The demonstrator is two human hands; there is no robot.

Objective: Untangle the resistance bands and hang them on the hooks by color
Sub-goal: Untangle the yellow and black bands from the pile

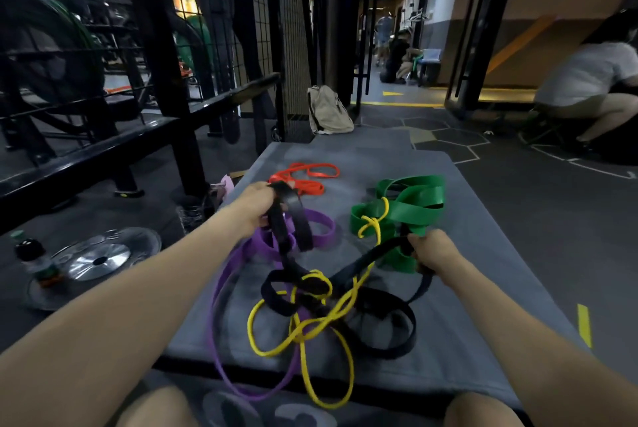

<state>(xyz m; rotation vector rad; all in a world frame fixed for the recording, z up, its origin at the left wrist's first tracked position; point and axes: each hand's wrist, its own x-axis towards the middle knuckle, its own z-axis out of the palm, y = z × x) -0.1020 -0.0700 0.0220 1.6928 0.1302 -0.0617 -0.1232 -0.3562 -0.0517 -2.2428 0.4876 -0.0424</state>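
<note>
A tangle of resistance bands lies on a grey mat point(466, 271) in front of me. My left hand point(253, 205) grips one loop of the wide black band point(293, 219) and lifts it above the mat. My right hand point(431, 252) grips another part of the same black band at the right. A thin yellow band point(303, 333) winds through the black loops in the middle. A purple band point(221, 316) runs under them toward the mat's near edge. The green band point(411, 199) lies heaped behind my right hand. The orange band point(307, 178) lies apart at the far end.
A black metal rack with a wire grid point(214, 29) stands on the left. A weight plate point(100, 257) and a bottle point(34, 261) sit on the floor at the left. A beige bag point(328, 112) leans beyond the mat. A person point(587, 81) crouches at the right.
</note>
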